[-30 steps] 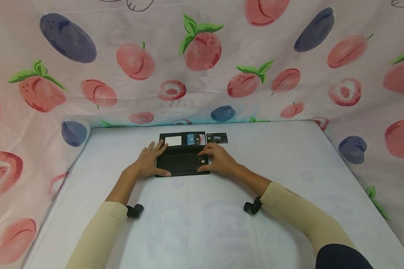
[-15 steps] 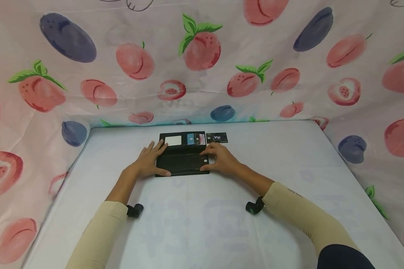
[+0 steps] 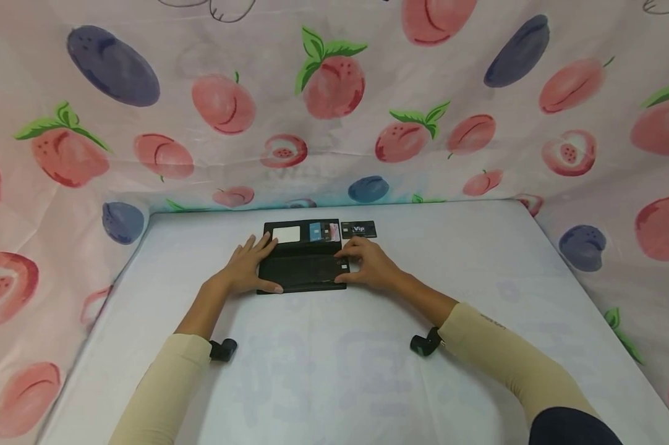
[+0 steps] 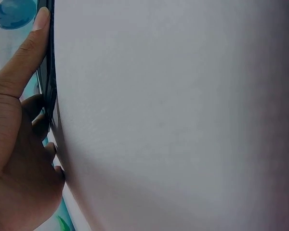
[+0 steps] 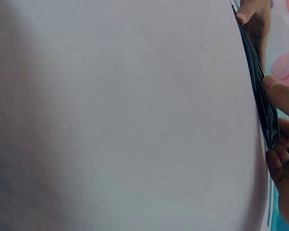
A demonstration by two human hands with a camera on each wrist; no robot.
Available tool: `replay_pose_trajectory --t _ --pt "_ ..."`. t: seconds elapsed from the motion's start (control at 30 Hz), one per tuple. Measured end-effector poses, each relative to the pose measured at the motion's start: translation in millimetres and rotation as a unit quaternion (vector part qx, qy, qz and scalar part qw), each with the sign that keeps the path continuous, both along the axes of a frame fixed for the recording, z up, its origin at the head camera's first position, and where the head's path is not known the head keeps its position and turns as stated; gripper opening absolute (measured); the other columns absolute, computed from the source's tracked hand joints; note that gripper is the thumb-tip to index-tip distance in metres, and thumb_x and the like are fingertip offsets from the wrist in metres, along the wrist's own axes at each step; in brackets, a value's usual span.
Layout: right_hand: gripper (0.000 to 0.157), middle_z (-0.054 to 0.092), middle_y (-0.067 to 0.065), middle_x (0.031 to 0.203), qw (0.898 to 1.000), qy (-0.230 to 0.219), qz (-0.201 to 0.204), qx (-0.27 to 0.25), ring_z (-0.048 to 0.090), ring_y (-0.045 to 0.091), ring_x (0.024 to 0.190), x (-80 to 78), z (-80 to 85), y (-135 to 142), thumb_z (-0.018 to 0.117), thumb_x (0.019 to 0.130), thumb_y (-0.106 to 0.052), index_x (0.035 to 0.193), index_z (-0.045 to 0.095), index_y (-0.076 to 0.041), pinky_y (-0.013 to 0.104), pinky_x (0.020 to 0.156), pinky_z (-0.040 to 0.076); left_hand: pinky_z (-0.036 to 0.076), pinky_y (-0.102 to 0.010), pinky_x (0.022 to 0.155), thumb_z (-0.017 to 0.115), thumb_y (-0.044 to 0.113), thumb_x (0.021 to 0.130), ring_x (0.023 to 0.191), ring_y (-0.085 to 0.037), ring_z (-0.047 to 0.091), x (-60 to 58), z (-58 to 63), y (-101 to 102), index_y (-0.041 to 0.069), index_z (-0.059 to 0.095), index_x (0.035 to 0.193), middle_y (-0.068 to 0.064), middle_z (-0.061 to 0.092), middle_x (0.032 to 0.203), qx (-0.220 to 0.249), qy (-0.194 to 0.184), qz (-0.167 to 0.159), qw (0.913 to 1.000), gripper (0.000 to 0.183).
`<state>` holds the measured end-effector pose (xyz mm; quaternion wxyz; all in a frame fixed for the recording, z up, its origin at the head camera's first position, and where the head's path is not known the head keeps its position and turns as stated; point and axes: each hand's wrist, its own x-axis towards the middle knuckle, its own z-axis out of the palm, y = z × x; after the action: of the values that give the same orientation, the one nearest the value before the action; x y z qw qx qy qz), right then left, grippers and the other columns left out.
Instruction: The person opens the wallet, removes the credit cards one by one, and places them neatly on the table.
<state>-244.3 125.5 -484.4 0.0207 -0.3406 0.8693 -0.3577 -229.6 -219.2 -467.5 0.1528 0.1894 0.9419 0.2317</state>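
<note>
A black wallet [image 3: 298, 266] lies spread out flat at the far part of the table. My left hand [image 3: 245, 269] rests on its left end with fingers apart, thumb on the near edge; the left wrist view shows that thumb along the wallet's side [image 4: 47, 67]. At the right end, my right hand [image 3: 373, 266] pinches a black card [image 3: 344, 264] between thumb and fingers. The card pokes slightly past the wallet's right edge, its other part inside the lower pocket. In the right wrist view the right hand [image 5: 286, 144] grips near the wallet's end [image 5: 266, 113].
A black Vip card [image 3: 359, 229] lies right of the wallet's upper half. Several cards [image 3: 324, 232] and a white panel [image 3: 287, 233] show in that half. White cloth covers the table [image 3: 323, 371]; a fruit-print curtain [image 3: 229, 37] hangs behind.
My right hand has shifted a little to the right, and the black card has slid with it, partly out past the wallet's edge. The left hand has stayed in place.
</note>
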Motion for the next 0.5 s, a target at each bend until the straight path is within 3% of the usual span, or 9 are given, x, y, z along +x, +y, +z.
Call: replay_pose_trajectory --t 0.5 --pt "0.051 0.062 0.005 0.118 1.0 -0.003 -0.008 -0.001 0.053 0.021 0.096 0.0 -0.9 8.2 0.095 0.082 -0.029 0.125 0.077 -0.009 0.039 0.079 0.046 -0.003 -0.064 0.125 0.092 0.048 0.079 0.157 -0.049 -0.004 0.2 -1.4 -0.5 0.004 0.022 0.167 -0.02 0.005 0.175 0.005 0.007 -0.001 1.0 0.121"
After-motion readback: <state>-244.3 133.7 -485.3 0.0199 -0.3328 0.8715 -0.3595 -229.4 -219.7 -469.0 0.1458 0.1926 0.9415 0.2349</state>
